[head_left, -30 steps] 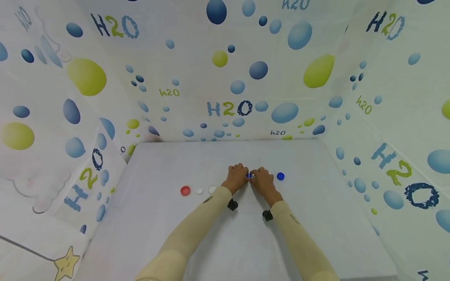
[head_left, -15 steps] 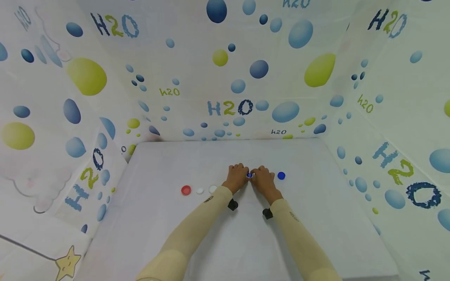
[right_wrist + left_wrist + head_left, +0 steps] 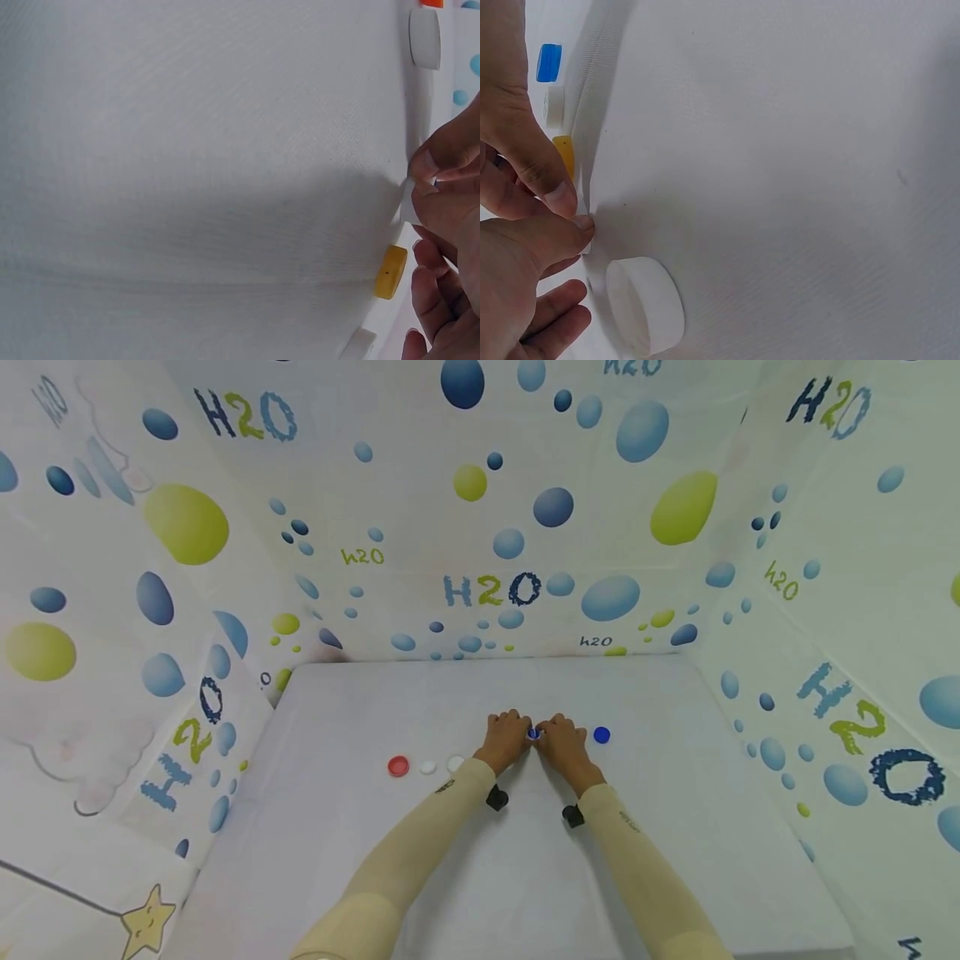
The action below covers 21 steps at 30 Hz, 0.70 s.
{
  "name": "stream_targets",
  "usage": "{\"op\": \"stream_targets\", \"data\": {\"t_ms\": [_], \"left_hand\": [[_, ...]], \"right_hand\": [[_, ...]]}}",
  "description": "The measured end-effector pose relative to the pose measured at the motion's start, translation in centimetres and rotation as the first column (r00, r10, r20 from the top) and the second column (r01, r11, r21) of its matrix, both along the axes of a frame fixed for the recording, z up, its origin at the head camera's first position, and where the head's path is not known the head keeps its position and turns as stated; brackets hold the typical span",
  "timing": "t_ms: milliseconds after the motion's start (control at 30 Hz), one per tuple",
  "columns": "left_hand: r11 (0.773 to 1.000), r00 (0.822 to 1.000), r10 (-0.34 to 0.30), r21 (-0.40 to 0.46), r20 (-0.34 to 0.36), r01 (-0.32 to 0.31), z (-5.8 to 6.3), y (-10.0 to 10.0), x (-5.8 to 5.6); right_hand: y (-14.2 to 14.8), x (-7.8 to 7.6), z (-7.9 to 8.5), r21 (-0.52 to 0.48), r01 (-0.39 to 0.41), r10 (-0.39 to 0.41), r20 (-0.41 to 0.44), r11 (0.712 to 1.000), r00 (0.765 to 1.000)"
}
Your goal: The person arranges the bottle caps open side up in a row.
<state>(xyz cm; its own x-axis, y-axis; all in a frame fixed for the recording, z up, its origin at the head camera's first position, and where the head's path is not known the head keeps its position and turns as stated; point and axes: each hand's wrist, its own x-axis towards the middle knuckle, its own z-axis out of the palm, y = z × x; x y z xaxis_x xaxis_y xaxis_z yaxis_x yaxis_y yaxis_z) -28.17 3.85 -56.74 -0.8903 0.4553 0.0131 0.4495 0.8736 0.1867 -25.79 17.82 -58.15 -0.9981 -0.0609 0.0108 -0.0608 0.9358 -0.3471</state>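
L hand (image 3: 504, 741) and R hand (image 3: 562, 747) are close together, approx. at the middle of the table (image 3: 660, 793). Both pinch w/ their fingers (image 3: 568, 234) one small white pc. (image 3: 407, 202), held btw. the two thumbs; so both hands grip it, none is free. It is in the gap where the hands meet, low, near the table surface; whether it touches the cloth I cannot tell, as the fingers cover much of it. In the head view a spot of blue shows at this same place. The other fingers of R hand are loosely bent, as seen in the right wrist view.

Just beside L hand, in the left wrist view, is a large white cap (image 3: 645, 307), its hollow side showing. On the R hand's side there is a row: yellow cap (image 3: 564, 154), then white cap (image 3: 553, 106), then blue cap (image 3: 602, 735), which is farthest out.

To the left of L arm, per head view: red cap (image 3: 398, 766), next a small white disc (image 3: 427, 767), then a white ring-like cap (image 3: 456, 764), partly hidden by L sleeve (image 3: 427, 827). R sleeve (image 3: 648, 868) is the same beige.
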Motion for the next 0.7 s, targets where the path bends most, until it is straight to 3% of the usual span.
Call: {"op": "stream_targets", "data": {"t_ms": [200,700], "left_hand": [[1.0,1.0,-0.004,0.025,0.01,0.004,-0.21,-0.31,-0.11],[0.995,1.0,0.014,0.102,0.012,-0.015,-0.64,-0.8,-0.24]], "right_hand": [[-0.12,0.21,0.03,0.007,-0.014,0.014,-0.027,1.0,1.0],[0.13,0.09,0.22,-0.103,0.025,-0.024,0.008,0.994,1.0]]}}
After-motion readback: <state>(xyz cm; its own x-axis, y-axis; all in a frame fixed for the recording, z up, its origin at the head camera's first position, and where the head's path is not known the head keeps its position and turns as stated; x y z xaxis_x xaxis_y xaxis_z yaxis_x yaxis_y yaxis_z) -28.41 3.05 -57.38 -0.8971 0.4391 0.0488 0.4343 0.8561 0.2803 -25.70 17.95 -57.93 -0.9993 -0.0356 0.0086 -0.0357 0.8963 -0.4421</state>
